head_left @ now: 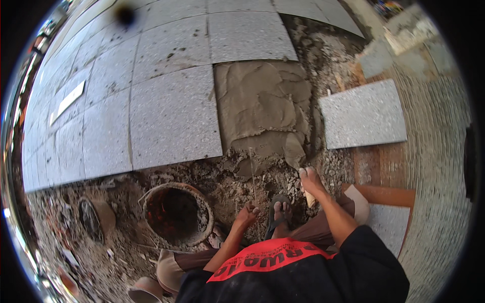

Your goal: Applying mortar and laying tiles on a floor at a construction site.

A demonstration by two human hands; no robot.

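My right hand is closed round the wooden handle of a trowel. The trowel's mortar-coated blade rests at the near right edge of a wet mortar bed, which has ridges and smears on top. Lower and to the left, my left hand hangs over the rubble with curled fingers; whatever they may hold is too small to make out. A thin string runs from the mortar toward my feet, close beside that hand. Grey speckled tiles border the mortar on its left and far sides.
A bucket with mortar residue stands left of my left hand. Another container lies farther left. One loose tile rests right of the mortar; another tile lies near my right knee. Broken rubble covers the ground along the tile edge.
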